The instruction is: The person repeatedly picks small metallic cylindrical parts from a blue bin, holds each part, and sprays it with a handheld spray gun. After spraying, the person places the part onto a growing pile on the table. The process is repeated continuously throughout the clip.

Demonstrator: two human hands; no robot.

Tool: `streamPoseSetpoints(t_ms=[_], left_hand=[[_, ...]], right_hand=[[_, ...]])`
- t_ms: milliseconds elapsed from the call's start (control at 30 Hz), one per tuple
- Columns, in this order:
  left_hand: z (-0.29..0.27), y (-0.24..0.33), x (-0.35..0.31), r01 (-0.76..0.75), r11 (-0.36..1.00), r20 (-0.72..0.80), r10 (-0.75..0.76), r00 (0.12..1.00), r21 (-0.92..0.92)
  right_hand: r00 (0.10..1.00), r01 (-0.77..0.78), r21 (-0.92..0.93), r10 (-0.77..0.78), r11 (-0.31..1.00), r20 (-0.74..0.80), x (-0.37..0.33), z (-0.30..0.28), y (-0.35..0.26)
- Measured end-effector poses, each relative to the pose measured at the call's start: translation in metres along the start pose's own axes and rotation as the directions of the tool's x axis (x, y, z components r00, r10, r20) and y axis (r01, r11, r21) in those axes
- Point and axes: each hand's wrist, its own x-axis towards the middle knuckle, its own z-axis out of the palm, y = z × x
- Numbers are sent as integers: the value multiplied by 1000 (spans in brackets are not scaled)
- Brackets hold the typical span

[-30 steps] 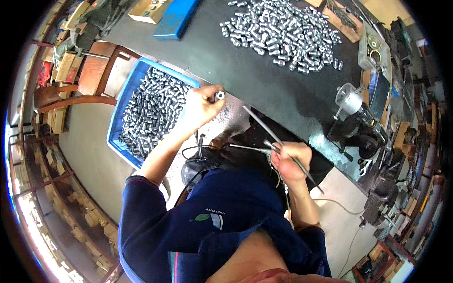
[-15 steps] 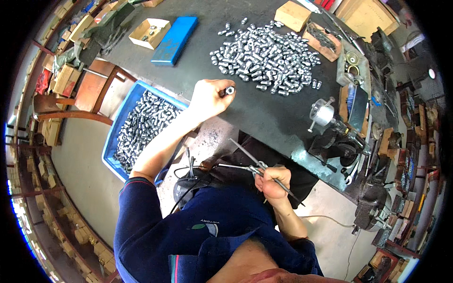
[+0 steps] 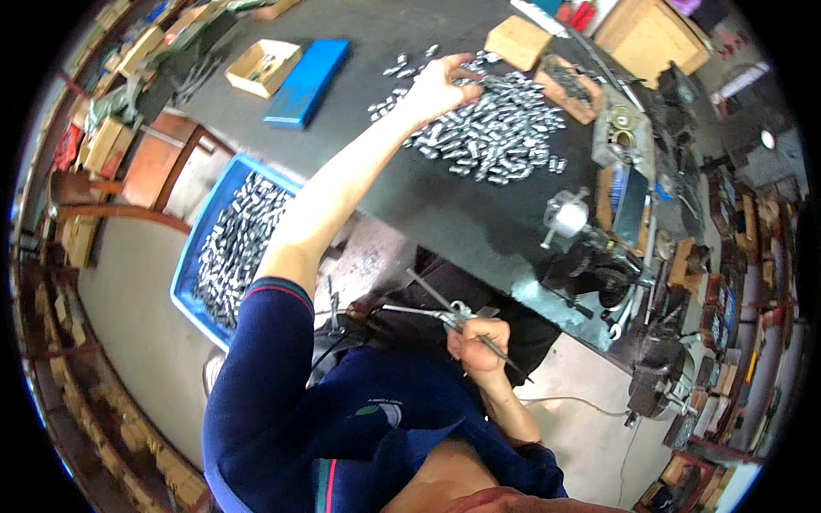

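Many metal pieces (image 3: 500, 137) are lying heaped on the surface (image 3: 410, 184); the left hand (image 3: 437, 88) is hanging over them, fingers (image 3: 457, 61) standing apart, while the right hand (image 3: 481, 344) is clenching a thin rod (image 3: 430, 289).

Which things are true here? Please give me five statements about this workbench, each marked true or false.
1. The left hand is at the heap of metal parts. True.
2. Both hands are empty. False: the right hand holds a thin rod.
3. A wooden chair stands near the blue bin. True.
4. The small open box lies beside the flat blue slab. True.
5. The bin is empty. False: it holds many small parts.
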Motion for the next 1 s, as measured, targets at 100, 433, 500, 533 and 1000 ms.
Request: streamPoseSetpoints(t_ms=[100,433,500,533,1000], left_hand=[[-30,2,-45,-13,976,14,10,1000,219],[-216,-68,-313,567,581,-417,-384,823,584],[-235,-103,-357,547,538,-360,-418,834,641],[-237,-102,-365,535,478,-370,-399,839,696],[-212,-161,-341,389,-73,-368,-519,771,918]], right_hand=[[1000,-12,-49,12,999,-12,-1,-3,-2],[983,-84,4,82,996,164,15,17,3],[978,-80,14,76,997,193,17,21,4],[975,-91,30,83,995,206,17,22,1],[981,-121,26,116,992,153,11,30,4]])
